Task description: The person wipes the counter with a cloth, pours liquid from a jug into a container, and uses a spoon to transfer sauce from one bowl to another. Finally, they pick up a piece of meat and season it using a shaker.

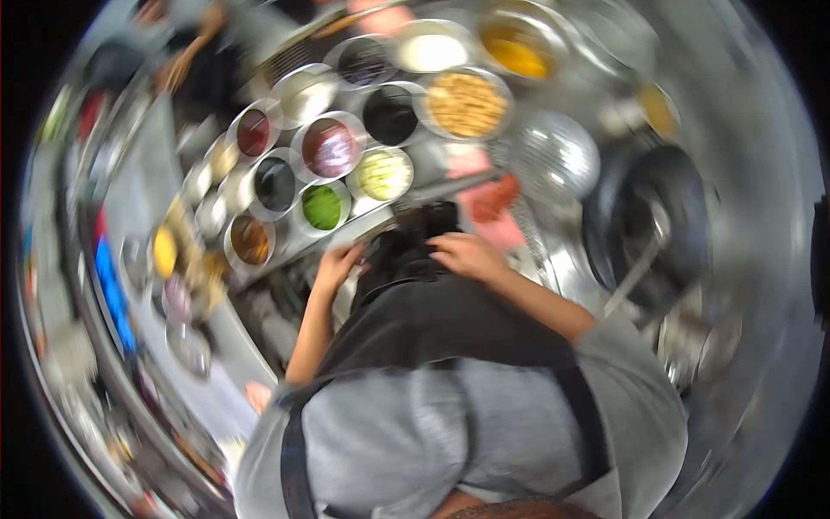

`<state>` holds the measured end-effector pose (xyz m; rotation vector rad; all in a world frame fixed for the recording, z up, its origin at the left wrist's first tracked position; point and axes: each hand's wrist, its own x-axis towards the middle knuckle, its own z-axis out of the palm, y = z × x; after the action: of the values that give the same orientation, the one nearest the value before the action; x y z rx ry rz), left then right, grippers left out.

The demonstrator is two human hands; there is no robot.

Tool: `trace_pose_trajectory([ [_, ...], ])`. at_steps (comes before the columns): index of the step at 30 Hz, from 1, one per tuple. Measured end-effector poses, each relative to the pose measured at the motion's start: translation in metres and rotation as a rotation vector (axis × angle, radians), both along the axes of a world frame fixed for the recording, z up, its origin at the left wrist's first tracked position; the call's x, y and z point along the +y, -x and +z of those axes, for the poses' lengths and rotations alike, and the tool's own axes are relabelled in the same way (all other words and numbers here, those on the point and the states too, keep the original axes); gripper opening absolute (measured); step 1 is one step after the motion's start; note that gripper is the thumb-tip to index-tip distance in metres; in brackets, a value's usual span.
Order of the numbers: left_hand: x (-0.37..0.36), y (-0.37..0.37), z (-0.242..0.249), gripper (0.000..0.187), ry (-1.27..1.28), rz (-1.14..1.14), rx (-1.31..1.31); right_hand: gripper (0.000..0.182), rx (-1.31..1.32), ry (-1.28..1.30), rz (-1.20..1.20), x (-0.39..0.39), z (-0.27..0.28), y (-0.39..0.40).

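Note:
Both of my hands are low in front of me, beside the dark apron (432, 320). My left hand (341, 264) is at the apron's left edge, fingers bent and blurred; whether it holds anything cannot be made out. On the other side, my right hand (467, 255) rests near the apron's upper part with its fingers apart and nothing visible in them. Just beyond the hands stand round bowls, among them one of chopped greens (322, 208) and one of pale diced pieces (383, 175). A red cloth (494, 201) lies past my right hand.
A dark wok (648, 225) with a ladle (638, 268) stands at the right, beside a perforated metal strainer (555, 156). More bowls, one with peanuts (467, 104), fill the counter ahead. Another person's arm (194, 54) shows at the upper left.

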<state>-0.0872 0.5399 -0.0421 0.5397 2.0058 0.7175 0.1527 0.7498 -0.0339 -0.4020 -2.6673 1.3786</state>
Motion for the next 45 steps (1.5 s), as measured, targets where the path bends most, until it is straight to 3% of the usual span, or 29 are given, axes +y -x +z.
trace_pose_trajectory([
  [1,-0.048,0.012,-0.077,0.042,0.211,-0.160,0.059,0.031,0.001,-0.001,0.011,-0.006,0.006,0.002],
  [2,-0.079,0.010,-0.105,0.037,0.170,-0.515,0.335,0.031,-0.054,0.008,0.015,-0.012,0.011,0.004],
  [3,-0.111,0.010,-0.124,0.044,0.180,-0.492,0.244,0.030,-0.081,0.021,-0.007,-0.017,0.023,0.006],
  [4,-0.194,0.029,-0.254,0.038,-0.031,-0.471,0.330,0.030,-0.100,-0.001,-0.003,-0.022,0.026,0.008],
  [5,-0.184,0.034,-0.261,0.038,-0.060,-0.511,0.326,0.029,-0.111,0.028,-0.072,-0.031,0.033,0.003],
  [9,-0.205,0.036,-0.256,0.038,-0.038,-0.626,0.247,0.027,-0.093,-0.043,-0.205,-0.073,0.018,-0.015],
  [11,-0.241,0.028,-0.252,0.038,0.018,-0.627,0.206,0.028,-0.204,-0.046,-0.183,-0.094,0.005,-0.020],
  [14,-0.318,-0.016,-0.230,0.039,0.121,-0.507,0.142,0.027,-0.229,-0.067,-0.148,-0.137,-0.022,-0.035],
  [15,-0.296,-0.021,-0.236,0.039,0.162,-0.430,0.118,0.027,-0.292,-0.062,-0.139,-0.151,-0.026,-0.038],
  [16,-0.274,-0.023,-0.163,0.041,0.355,-0.431,-0.083,0.026,-0.395,-0.059,-0.091,-0.163,-0.026,-0.037],
  [18,-0.284,-0.036,-0.129,0.039,0.368,-0.218,-0.090,0.026,-0.539,-0.135,-0.046,-0.183,-0.059,-0.054],
  [21,-0.298,-0.039,-0.090,0.034,0.389,0.166,-0.195,0.024,-0.656,-0.144,-0.065,-0.195,-0.063,-0.065],
  [25,-0.325,-0.040,-0.078,0.041,0.213,0.462,-0.265,0.027,-0.742,-0.190,-0.043,-0.180,-0.068,-0.064],
  [29,-0.341,-0.054,-0.037,0.043,0.072,0.542,-0.178,0.027,-0.775,-0.342,-0.060,-0.142,-0.082,-0.055],
  [31,-0.352,-0.064,-0.010,0.044,-0.075,0.582,0.262,0.027,-0.767,-0.359,-0.098,-0.132,-0.083,-0.035],
  [33,-0.383,-0.064,-0.017,0.043,-0.107,0.732,0.539,0.027,-0.620,-0.275,-0.181,-0.131,-0.066,-0.014],
  [35,-0.406,-0.053,0.024,0.042,0.102,0.732,0.840,0.028,-0.577,-0.260,-0.176,-0.142,-0.052,0.000],
  [37,-0.467,-0.041,-0.004,0.041,0.232,0.830,0.996,0.027,-0.580,-0.214,-0.122,-0.153,-0.050,0.006],
  [38,-0.475,-0.038,0.005,0.041,0.235,0.836,0.997,0.027,-0.595,-0.200,-0.108,-0.158,-0.055,0.004],
  [40,-0.480,-0.036,0.032,0.046,0.745,0.841,0.486,0.027,-0.613,-0.219,-0.053,-0.163,-0.064,-0.006],
  [43,-0.485,-0.053,0.000,0.041,0.776,0.850,0.659,0.026,-0.649,-0.234,-0.001,-0.162,-0.065,-0.019],
  [44,-0.529,-0.051,-0.058,0.037,-0.064,1.052,0.816,0.026,-0.671,-0.231,-0.029,-0.158,-0.065,-0.025],
  [45,-0.526,-0.050,-0.054,0.037,-0.070,1.038,0.807,0.025,-0.698,-0.228,-0.062,-0.152,-0.064,-0.034],
])
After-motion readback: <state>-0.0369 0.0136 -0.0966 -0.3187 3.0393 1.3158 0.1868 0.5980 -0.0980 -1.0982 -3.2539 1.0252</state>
